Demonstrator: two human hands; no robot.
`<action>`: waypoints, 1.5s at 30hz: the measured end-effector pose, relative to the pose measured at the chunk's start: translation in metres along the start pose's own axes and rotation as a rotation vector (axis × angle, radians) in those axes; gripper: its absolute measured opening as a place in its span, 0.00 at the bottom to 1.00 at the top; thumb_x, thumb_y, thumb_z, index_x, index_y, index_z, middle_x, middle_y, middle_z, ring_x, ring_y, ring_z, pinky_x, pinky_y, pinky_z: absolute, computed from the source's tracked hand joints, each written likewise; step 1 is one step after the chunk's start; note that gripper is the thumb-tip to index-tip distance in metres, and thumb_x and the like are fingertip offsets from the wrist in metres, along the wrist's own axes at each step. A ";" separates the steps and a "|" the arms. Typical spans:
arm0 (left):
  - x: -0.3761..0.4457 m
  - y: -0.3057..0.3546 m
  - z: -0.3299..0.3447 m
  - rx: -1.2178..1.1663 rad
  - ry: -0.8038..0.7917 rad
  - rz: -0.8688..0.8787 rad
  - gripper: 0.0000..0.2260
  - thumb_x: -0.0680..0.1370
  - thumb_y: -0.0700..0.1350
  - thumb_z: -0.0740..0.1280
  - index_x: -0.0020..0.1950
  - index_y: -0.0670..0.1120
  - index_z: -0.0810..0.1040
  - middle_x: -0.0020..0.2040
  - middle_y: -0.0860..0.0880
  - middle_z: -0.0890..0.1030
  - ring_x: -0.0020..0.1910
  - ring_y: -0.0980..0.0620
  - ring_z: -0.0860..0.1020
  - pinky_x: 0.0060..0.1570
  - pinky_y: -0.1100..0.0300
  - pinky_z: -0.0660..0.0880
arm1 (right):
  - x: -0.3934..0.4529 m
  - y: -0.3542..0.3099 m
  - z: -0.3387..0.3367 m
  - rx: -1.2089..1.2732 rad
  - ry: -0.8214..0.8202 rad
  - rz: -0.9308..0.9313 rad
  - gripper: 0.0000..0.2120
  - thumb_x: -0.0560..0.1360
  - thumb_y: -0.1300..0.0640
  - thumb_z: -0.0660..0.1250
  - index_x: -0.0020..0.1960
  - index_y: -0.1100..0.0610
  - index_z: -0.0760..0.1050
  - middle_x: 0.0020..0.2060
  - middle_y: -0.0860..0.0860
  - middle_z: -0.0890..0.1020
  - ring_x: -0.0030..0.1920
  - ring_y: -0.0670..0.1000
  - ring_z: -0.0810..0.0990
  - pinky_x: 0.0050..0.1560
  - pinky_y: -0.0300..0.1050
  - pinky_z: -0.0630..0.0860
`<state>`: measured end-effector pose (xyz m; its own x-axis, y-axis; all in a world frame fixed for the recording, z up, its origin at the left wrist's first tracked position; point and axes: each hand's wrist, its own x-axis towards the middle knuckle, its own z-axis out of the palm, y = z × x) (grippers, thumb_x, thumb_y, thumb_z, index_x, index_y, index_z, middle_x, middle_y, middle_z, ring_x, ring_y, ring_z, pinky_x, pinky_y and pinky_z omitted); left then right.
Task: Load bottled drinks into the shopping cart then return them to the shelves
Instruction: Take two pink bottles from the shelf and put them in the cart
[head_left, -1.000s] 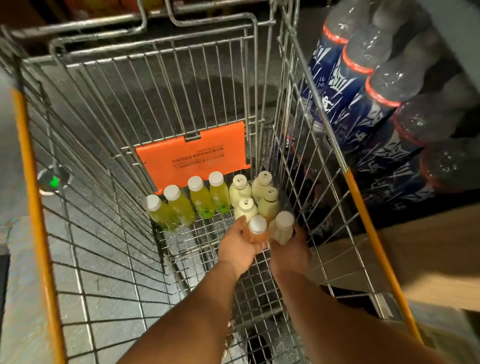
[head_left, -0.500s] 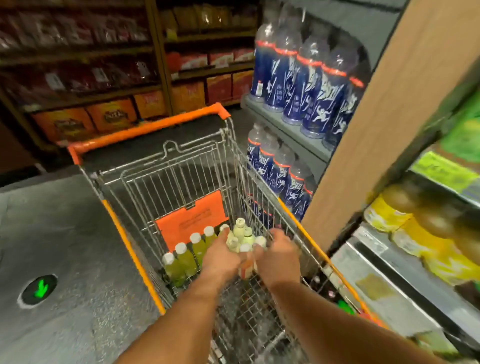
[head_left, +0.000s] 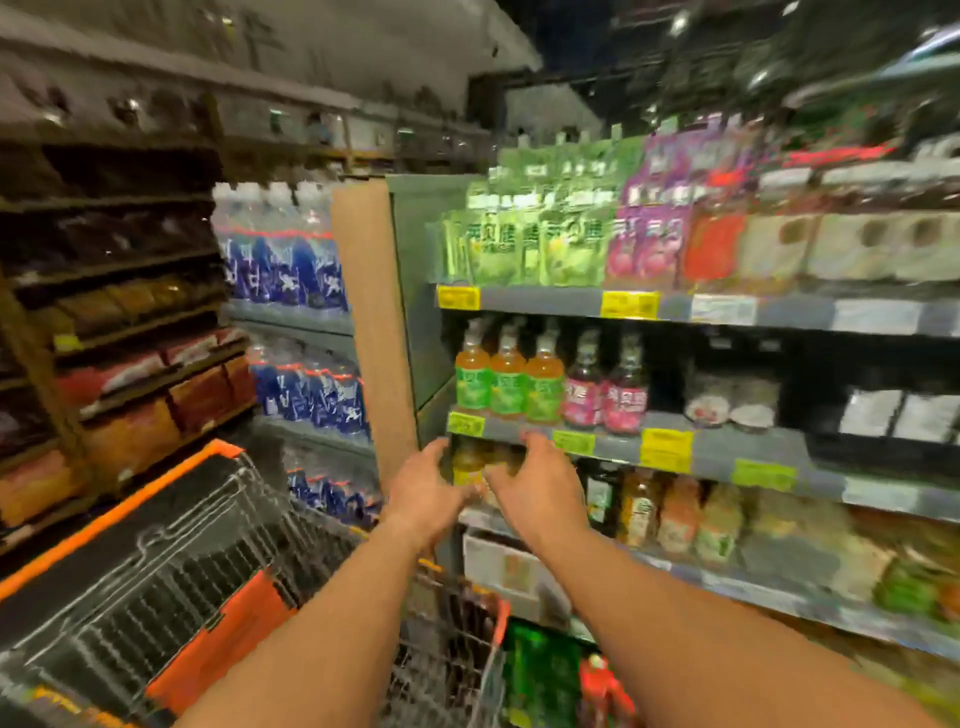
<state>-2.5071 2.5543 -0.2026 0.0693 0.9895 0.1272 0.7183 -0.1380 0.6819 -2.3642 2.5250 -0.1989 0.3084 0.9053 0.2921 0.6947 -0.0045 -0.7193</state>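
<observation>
Shelves of drinks fill the blurred aisle to my right, with my shopping cart (head_left: 208, 587) low on my left. Both my arms reach forward to the shelf edge (head_left: 613, 447) that carries yellow and green price tags. My left hand (head_left: 423, 493) and right hand (head_left: 535, 486) are close together just under that edge, at the mouth of the row below. Between them I can make out a yellowish bottle (head_left: 467, 467), partly hidden and smeared by motion. My fingers on both hands look curved around whatever sits between them, but I cannot tell whether they are clamped on a bottle or merely beside it.

On the shelf above my hands stand three orange bottles with green labels (head_left: 506, 382), and just right of them two pink-labelled bottles (head_left: 605, 392). Higher up are green pouches (head_left: 519, 244) and purple ones. Right of my hands, in the same row, stand more mixed bottles (head_left: 670, 514). Left of the wooden end panel (head_left: 374, 322), large blue-labelled bottles (head_left: 285, 270) fill grey shelves.
</observation>
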 end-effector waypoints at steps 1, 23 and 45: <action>-0.001 0.029 0.010 -0.011 -0.013 0.044 0.34 0.69 0.53 0.77 0.73 0.51 0.70 0.67 0.45 0.77 0.65 0.45 0.75 0.61 0.57 0.72 | 0.001 0.008 -0.031 -0.016 0.037 0.014 0.27 0.72 0.46 0.70 0.67 0.56 0.70 0.60 0.56 0.78 0.62 0.59 0.75 0.59 0.50 0.72; -0.255 0.466 0.263 -0.259 -0.401 0.538 0.37 0.70 0.52 0.77 0.76 0.51 0.66 0.72 0.51 0.72 0.65 0.47 0.74 0.63 0.50 0.74 | -0.205 0.257 -0.517 -0.169 0.508 0.317 0.26 0.71 0.41 0.69 0.65 0.53 0.72 0.58 0.53 0.79 0.56 0.56 0.79 0.53 0.50 0.77; -0.218 0.566 0.391 -0.229 -0.370 0.433 0.35 0.71 0.58 0.75 0.74 0.50 0.68 0.70 0.49 0.73 0.67 0.46 0.72 0.64 0.49 0.73 | -0.134 0.404 -0.607 -0.141 0.491 0.356 0.25 0.70 0.41 0.70 0.62 0.52 0.72 0.56 0.49 0.81 0.40 0.48 0.72 0.31 0.39 0.64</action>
<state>-1.8450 2.2778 -0.1257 0.5869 0.7855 0.1962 0.4072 -0.4958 0.7671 -1.7303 2.1436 -0.1458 0.7764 0.5372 0.3295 0.5632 -0.3569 -0.7453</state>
